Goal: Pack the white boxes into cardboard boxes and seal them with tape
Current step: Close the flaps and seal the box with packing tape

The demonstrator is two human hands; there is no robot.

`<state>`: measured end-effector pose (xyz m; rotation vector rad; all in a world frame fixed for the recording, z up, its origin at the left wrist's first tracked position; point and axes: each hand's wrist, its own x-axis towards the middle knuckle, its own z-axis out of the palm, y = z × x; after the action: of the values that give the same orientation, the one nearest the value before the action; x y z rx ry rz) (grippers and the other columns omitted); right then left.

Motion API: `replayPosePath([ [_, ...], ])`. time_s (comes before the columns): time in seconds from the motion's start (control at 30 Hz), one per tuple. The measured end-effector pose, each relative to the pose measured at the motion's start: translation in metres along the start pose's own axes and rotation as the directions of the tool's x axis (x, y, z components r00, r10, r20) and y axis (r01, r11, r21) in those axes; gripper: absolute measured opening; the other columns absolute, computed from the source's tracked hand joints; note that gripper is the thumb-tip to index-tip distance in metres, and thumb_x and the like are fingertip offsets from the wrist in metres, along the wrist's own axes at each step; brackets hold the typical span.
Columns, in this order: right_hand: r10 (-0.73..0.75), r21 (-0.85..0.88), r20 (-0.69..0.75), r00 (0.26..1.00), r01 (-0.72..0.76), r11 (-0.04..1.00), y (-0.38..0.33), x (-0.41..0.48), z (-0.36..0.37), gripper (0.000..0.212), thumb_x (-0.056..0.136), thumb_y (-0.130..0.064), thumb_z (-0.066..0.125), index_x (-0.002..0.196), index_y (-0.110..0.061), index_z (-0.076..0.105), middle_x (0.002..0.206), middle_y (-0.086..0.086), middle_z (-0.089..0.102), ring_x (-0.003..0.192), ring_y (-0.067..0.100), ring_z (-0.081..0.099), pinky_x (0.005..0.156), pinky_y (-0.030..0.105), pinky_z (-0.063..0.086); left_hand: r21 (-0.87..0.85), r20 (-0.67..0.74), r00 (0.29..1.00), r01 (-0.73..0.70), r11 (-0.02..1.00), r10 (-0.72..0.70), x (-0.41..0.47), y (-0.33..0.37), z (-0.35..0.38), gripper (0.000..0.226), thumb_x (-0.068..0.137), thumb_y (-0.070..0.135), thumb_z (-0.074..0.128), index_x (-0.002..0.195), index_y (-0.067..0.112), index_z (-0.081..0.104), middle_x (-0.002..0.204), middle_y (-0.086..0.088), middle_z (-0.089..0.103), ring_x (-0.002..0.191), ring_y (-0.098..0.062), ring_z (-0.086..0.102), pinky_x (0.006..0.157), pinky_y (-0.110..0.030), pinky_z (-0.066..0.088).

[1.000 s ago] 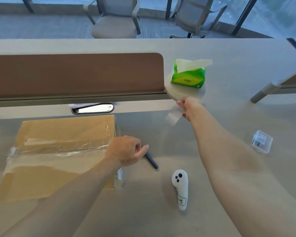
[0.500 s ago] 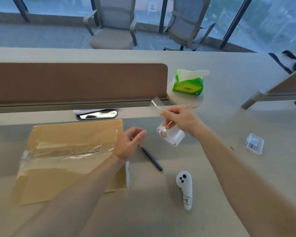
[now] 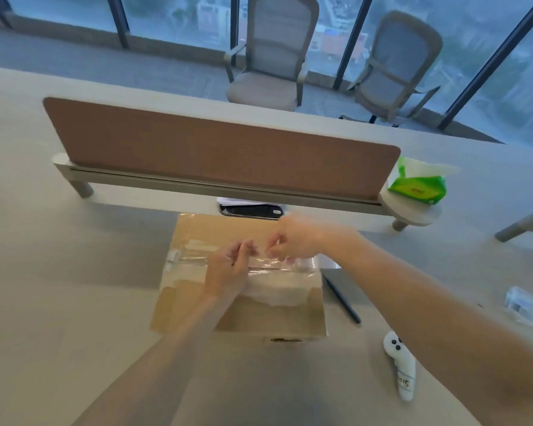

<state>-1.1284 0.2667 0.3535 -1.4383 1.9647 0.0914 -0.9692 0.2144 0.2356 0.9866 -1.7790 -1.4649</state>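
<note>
A flat closed cardboard box lies on the table in front of me, with clear tape stretched across its top seam. Both hands hover over the middle of the box. My right hand is curled around a translucent tape roll that shows blurred just beneath it. My left hand has its fingers pinched close to the right hand's fingertips, apparently on the loose tape end. No white boxes are in sight.
A dark pen lies right of the box. A white controller and a small clear plastic case sit further right. A brown desk divider stands behind the box, a green tissue pack at its right end.
My right hand brought the tape roll from near the tissue pack to above the box. My left hand rose from the box's right edge to meet it. My view shifted so the box is centred.
</note>
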Motion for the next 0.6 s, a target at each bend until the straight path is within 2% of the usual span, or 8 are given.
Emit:
replayPosePath([
  [0.13,0.012,-0.078,-0.065,0.998,-0.017,0.997,-0.029,0.028,0.016,0.033,0.093,-0.035,0.059,0.125,-0.037,0.063,0.121,-0.009,0.063,0.103,0.012,0.059,0.078,0.025,0.045,0.054,-0.106,0.994,0.001,0.999,0.005,0.005,-0.008,-0.033,0.033,0.103,0.018,0.053,0.075,0.032,0.064,0.074,0.007,0.069,0.069,-0.006,0.061,0.066,-0.027,0.046],
  [0.2,-0.064,-0.123,-0.115,0.991,0.05,0.991,-0.038,0.034,0.028,0.04,0.096,-0.024,0.056,0.136,-0.029,0.056,0.151,0.002,0.041,0.129,0.024,0.048,0.1,0.029,0.041,-0.005,-0.175,0.984,0.039,0.999,-0.039,0.009,-0.012,-0.04,0.032,0.103,0.021,0.052,0.075,0.031,0.063,0.074,0.003,0.069,0.074,-0.019,0.066,0.07,-0.04,0.054],
  [0.23,-0.119,-0.174,-0.135,0.984,0.094,0.98,-0.042,0.033,0.036,0.045,0.097,-0.017,0.055,0.142,-0.022,0.051,0.158,0.006,0.028,0.14,0.029,0.034,0.112,0.028,0.024,-0.049,-0.201,0.978,0.046,0.998,-0.055,0.011,-0.015,-0.042,0.031,0.103,0.026,0.053,0.074,0.031,0.064,0.072,0.003,0.069,0.076,-0.024,0.068,0.073,-0.047,0.056],
  [0.3,-0.178,-0.193,-0.219,0.959,0.136,0.972,-0.042,0.031,0.056,0.059,0.094,-0.003,0.055,0.149,-0.014,0.039,0.163,0.01,0.009,0.147,0.032,0.02,0.116,0.03,0.016,-0.096,-0.227,0.973,0.023,0.995,-0.044,0.015,-0.022,-0.046,0.029,0.098,0.042,0.054,0.074,0.034,0.068,0.072,0.005,0.069,0.075,-0.027,0.068,0.074,-0.053,0.057],
  [0.4,-0.238,-0.156,-0.463,0.854,0.185,0.97,-0.029,0.032,0.085,0.085,0.078,0.019,0.058,0.151,-0.017,0.034,0.164,0.004,-0.014,0.146,0.031,0.026,0.088,0.031,0.052,0.018,-0.177,0.981,-0.072,0.997,0.074,0.02,-0.019,-0.056,0.023,0.096,0.053,0.053,0.078,0.048,0.066,0.076,0.013,0.07,0.075,-0.023,0.07,0.073,-0.05,0.057],
  [0.43,-0.248,-0.165,-0.502,0.828,0.19,0.968,-0.024,0.034,0.092,0.093,0.075,0.022,0.055,0.153,-0.022,0.028,0.163,0.002,-0.019,0.148,0.031,0.018,0.086,0.027,0.051,0.041,-0.154,0.984,-0.09,0.995,0.095,0.022,-0.02,-0.06,0.022,0.097,0.053,0.054,0.079,0.047,0.066,0.077,0.013,0.07,0.076,-0.023,0.07,0.074,-0.05,0.057],
  [0.53,-0.244,-0.182,-0.532,0.811,0.172,0.968,-0.023,0.033,0.096,0.107,0.082,0.015,0.051,0.154,-0.041,-0.005,0.158,-0.002,-0.032,0.151,0.025,-0.012,0.111,0.034,0.028,-0.024,-0.137,0.99,-0.032,0.999,0.029,0.029,-0.022,-0.071,0.03,0.093,0.064,0.053,0.08,0.042,0.068,0.073,0.01,0.069,0.076,-0.018,0.07,0.076,-0.045,0.059],
  [0.6,-0.258,-0.187,-0.54,0.801,0.185,0.965,-0.024,0.03,0.096,0.102,0.09,0.002,0.052,0.151,-0.042,-0.017,0.157,0.003,-0.034,0.15,0.029,0.006,0.112,0.033,0.021,-0.048,-0.18,0.983,-0.029,0.998,0.02,0.031,-0.023,-0.076,0.033,0.091,0.065,0.052,0.078,0.04,0.069,0.07,0.012,0.067,0.069,-0.01,0.065,0.072,-0.035,0.057],
])
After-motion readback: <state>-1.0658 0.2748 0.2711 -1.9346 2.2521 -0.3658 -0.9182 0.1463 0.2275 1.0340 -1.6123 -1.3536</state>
